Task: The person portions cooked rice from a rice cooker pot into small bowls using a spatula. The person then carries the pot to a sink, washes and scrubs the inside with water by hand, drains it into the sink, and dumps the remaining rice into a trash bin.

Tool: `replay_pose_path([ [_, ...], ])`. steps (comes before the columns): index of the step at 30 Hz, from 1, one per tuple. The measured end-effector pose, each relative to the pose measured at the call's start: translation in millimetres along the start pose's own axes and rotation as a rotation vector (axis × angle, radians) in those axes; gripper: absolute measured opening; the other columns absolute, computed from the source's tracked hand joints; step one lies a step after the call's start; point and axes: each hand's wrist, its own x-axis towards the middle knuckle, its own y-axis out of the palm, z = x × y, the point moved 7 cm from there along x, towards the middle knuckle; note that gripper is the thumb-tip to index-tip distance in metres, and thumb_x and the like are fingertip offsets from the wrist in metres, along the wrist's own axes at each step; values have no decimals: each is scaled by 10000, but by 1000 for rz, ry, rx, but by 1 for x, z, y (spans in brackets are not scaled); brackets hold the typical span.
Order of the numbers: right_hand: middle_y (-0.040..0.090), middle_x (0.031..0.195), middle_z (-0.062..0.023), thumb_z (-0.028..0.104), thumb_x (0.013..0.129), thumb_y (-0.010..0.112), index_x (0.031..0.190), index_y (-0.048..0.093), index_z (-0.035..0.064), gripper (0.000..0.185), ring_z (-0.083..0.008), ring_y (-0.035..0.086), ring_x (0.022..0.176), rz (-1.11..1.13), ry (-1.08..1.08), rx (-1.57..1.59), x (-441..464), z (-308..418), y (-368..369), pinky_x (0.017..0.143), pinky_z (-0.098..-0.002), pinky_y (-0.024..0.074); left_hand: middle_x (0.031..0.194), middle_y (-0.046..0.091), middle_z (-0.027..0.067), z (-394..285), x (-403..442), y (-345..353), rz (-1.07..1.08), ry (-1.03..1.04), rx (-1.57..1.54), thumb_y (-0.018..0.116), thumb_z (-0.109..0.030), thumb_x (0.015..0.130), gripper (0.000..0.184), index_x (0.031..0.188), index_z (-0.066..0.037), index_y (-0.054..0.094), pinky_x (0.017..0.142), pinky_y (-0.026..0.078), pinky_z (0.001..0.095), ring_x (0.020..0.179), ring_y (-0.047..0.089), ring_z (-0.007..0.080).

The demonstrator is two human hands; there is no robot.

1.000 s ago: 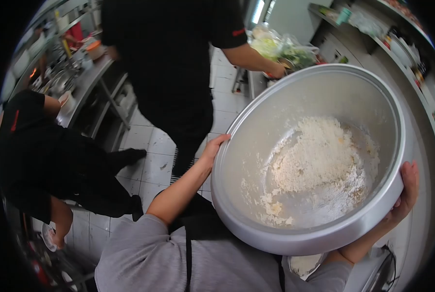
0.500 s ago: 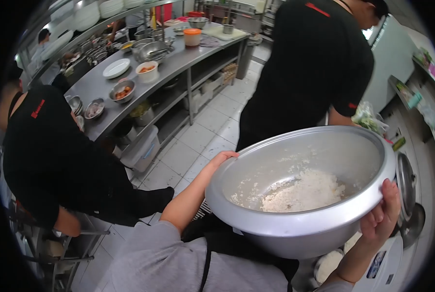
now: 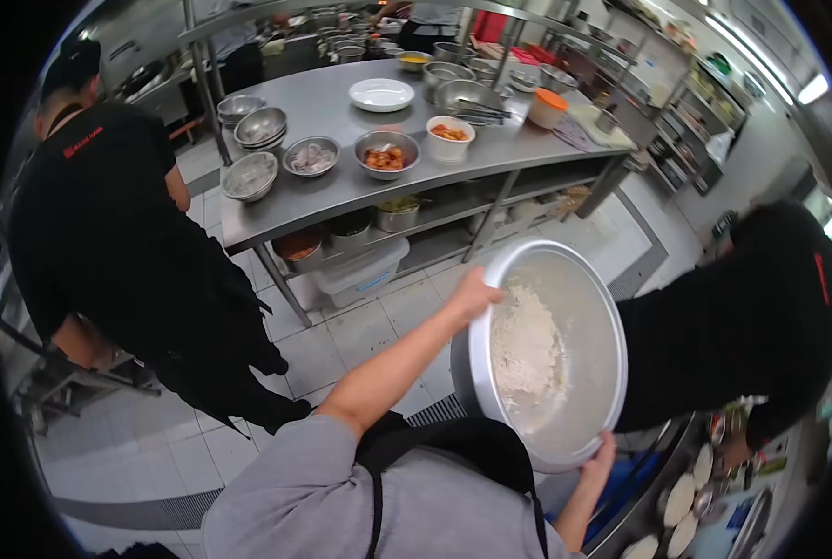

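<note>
A large silver metal pot (image 3: 583, 335) is held out in front of me, tilted so its mouth faces up and toward the right. White cooked rice (image 3: 527, 359) lies in a clump inside, with grains stuck to the wall. My left hand (image 3: 476, 296) is closed around the rim at the upper left. Lower on the right side, my right hand (image 3: 598, 459) grips the rim, its fingers partly hidden by the pot.
Ahead stands a steel table (image 3: 295, 107) with metal bowls, a white plate (image 3: 381, 95) and a tub with an orange lid (image 3: 548, 109). One co-worker (image 3: 118, 224) stands at left, another (image 3: 742, 317) bends close at right. Several rice-filled bowls (image 3: 680, 499) sit at lower right.
My view has swung right to left, bringing the steel table in front of me. The pot has turned with my hands and tilts more steeply; both hands keep hold of its rim.
</note>
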Motion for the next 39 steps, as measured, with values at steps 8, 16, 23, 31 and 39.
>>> replay_pose_path([
  [8,475,1180,-137,351,810,431,1192,420,48,488,-323,459,1066,43,332,-23,229,-176,93,912,-454,356,733,553,221,-23,139,75,114,240,417,579,-95,553,327,840,36,493,648,430,395,718,546,373],
  [16,440,1210,-123,476,815,431,1246,341,56,609,-289,435,1094,92,292,-41,387,-122,237,924,-409,345,581,513,211,-79,275,151,327,359,516,523,-24,561,262,796,46,429,549,405,448,594,526,393],
  [23,446,1203,-122,472,817,427,1244,344,54,603,-288,443,1086,10,197,20,505,-57,287,919,-408,352,519,489,199,-99,375,206,462,524,412,505,6,558,248,789,52,428,518,406,460,553,520,394],
  [31,454,1196,-120,468,819,422,1240,348,53,596,-287,452,1076,-193,86,103,602,49,293,914,-407,359,475,477,174,-103,512,294,660,744,268,515,17,560,161,695,41,432,417,398,420,452,512,353],
  [39,461,1188,-119,463,822,418,1237,352,51,589,-286,461,1067,-355,-96,245,683,179,268,908,-405,367,559,524,199,-64,643,429,1002,554,230,514,6,588,190,760,44,442,514,430,454,548,539,386],
])
